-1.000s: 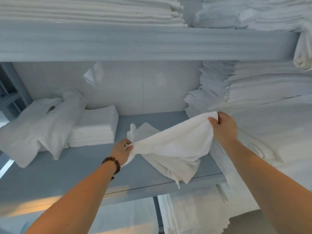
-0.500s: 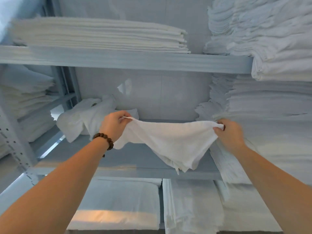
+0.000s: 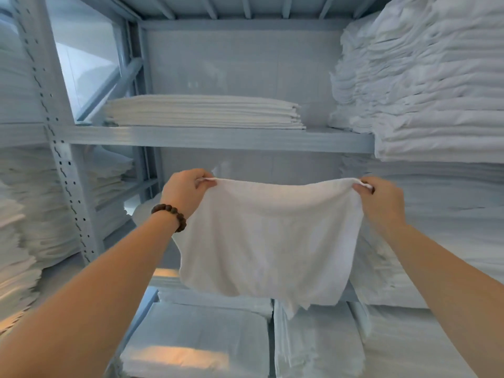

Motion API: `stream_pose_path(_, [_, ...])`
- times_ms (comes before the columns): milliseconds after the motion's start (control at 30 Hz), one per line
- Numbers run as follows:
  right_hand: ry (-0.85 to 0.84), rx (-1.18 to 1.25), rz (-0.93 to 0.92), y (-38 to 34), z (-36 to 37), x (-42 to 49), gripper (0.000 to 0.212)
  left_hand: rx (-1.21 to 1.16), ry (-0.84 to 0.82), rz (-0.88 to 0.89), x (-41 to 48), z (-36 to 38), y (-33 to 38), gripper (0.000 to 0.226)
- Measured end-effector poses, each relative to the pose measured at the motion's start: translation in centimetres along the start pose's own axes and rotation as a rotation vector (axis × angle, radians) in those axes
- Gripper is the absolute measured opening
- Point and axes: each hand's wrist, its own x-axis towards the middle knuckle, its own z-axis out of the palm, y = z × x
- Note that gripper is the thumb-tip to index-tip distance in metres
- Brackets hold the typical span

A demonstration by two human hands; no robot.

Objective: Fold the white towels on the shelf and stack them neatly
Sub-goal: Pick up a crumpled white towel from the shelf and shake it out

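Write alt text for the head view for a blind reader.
A left hand and a right hand each pinch a top corner of a white towel, holding it spread and hanging below a grey metal shelf. A neat stack of folded linens lies on that shelf; a beaded bracelet circles the left wrist.

towel before shelf | folded stack on shelf

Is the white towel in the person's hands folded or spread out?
Spread out. The left hand and the right hand pinch the towel by its upper corners, held apart, so it hangs open between them.
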Motion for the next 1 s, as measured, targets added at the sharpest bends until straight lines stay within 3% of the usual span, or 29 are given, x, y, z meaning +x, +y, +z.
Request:
stream_pose_path(333, [0.139,0.046,-0.016,-2.9,-2.9,2.2,0.022,0.231,0.196,0.187,3.2,-3.6,2.1,0.023])
stream_pose_path(900, [0.023,-0.029,0.006,2.3,0.9,5.8,0.014,0.36,0.062,0.249,5.5,3.2,-1.2,0.021])
stream_pose_path(1000, [-0.02,-0.055,0.03,4.2,3.4,6.4,0.016,0.433,0.007,0.384,6.1,5.6,-2.9,0.024])
